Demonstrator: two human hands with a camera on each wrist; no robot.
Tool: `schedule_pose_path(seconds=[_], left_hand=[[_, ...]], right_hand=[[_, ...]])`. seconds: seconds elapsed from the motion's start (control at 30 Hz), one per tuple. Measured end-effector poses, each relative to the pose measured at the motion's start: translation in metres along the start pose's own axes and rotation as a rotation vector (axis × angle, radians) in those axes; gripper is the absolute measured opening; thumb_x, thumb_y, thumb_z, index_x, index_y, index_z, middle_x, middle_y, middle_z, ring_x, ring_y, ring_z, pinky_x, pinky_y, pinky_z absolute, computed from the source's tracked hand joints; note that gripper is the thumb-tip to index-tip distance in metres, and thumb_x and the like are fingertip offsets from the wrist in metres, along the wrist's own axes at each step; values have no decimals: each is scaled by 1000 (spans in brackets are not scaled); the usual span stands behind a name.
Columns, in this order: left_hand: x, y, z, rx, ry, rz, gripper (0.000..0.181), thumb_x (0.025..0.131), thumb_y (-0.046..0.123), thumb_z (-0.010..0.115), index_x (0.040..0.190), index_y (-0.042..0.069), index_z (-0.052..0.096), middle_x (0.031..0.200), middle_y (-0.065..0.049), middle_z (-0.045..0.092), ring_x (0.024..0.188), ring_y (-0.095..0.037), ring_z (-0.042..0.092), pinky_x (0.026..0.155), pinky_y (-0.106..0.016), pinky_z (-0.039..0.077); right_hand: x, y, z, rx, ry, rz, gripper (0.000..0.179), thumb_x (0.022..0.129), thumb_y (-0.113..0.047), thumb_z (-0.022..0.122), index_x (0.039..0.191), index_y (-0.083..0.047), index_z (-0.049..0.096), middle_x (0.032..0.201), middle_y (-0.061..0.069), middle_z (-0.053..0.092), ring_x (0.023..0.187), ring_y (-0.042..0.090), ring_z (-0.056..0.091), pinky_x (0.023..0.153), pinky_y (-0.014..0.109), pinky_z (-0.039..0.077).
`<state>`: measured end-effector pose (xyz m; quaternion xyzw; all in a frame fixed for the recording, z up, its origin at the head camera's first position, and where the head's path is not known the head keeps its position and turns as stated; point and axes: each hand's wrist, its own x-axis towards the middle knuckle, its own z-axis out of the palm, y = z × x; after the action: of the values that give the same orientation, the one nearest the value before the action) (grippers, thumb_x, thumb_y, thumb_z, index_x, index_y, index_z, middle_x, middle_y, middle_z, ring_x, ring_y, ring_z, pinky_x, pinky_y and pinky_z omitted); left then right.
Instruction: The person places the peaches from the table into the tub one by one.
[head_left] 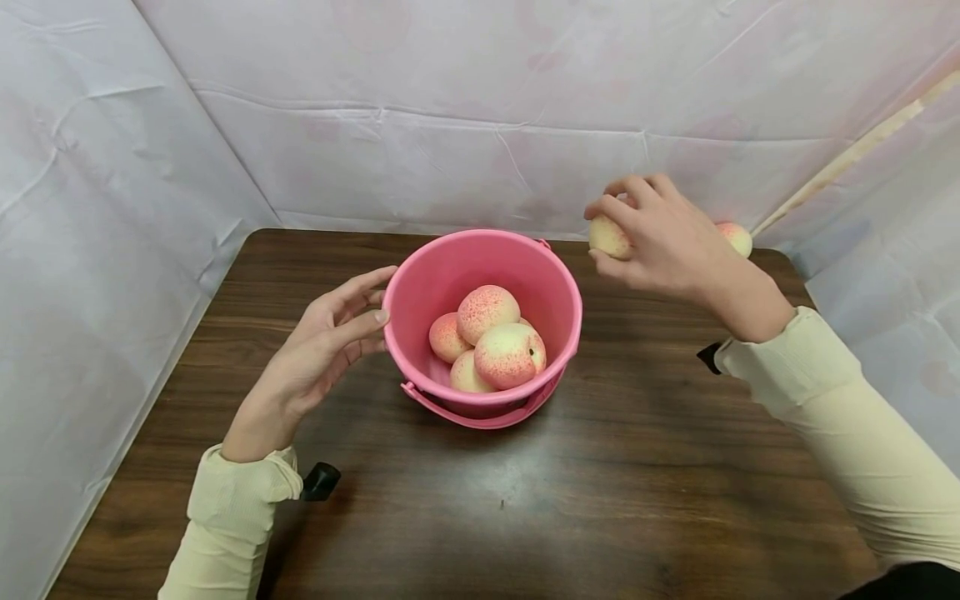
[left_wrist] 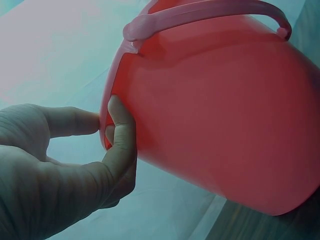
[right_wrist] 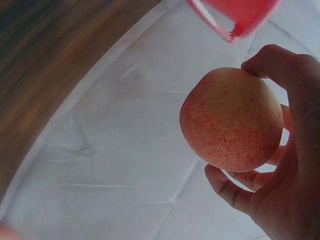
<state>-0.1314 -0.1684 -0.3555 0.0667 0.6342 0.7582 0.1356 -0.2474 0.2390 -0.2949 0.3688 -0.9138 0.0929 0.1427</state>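
Note:
A pink bucket (head_left: 536,271) stands upright on the table, holding several peaches (head_left: 487,313) with red-speckled, pale yellow skin. At its left side, my left hand (head_left: 318,350) pinches the rim; the left wrist view shows the thumb tip on the rim's edge and bent fingers (left_wrist: 122,125) against the outer wall just below. Raised to the right of the bucket, my right hand (head_left: 671,242) grips another peach (head_left: 609,238) between thumb and fingertips. That held peach (right_wrist: 231,120) shows whole in the right wrist view, with the bucket's edge beyond it.
One more peach (head_left: 735,238) sits at the table's far right corner, partly behind the right wrist. The bucket's handle (head_left: 480,422) hangs down on the near side. Pale sheeting (head_left: 450,167) encloses the dark wooden table (head_left: 637,483) at the back and sides.

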Motion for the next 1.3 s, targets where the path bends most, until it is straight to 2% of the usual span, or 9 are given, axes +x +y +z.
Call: schedule_pose_path(seconds=[0.37,0.6,0.83,1.03,1.3], left_hand=[[0,-1,0,-10,-2,-4,58,104,3,59,158,9,41,134,-14,56,106,-18,69,86,-27,65],[-1,0,1,-17,-8,-1,58,104,2,59,158,9,41,134,-13,57,106,-18,70,85,-27,65],[-1,0,2,-17,-8,2,58,104,2,59,158,8,41,134,-14,58,105,-18,70,85,-27,65],[-2,1,2,-17,-14,1,57,104,2,59,158,8,41,136,-16,57,106,-19,69,86,-28,65],[-2,1,1,-16,-9,3,58,103,2,59,158,8,41,134,-15,56,105,-19,70,86,-29,65]], right_hand=[[7,-32,-16,23,42,-16,42,91,-34,73,128,-16,67,133,14,59,116,39,48,77,50,50],[11,-51,-21,62,49,-63,44,90,-33,74,130,-17,66,134,12,57,119,36,48,83,49,52],[21,-70,-17,101,58,-109,45,90,-34,75,131,-16,67,133,12,58,121,35,49,86,52,55],[29,-83,-10,151,63,-168,45,91,-37,75,128,-13,67,130,14,59,117,35,50,88,49,55],[37,-103,2,270,1,-189,47,95,-40,73,132,-14,65,134,9,58,118,29,49,93,43,52]])
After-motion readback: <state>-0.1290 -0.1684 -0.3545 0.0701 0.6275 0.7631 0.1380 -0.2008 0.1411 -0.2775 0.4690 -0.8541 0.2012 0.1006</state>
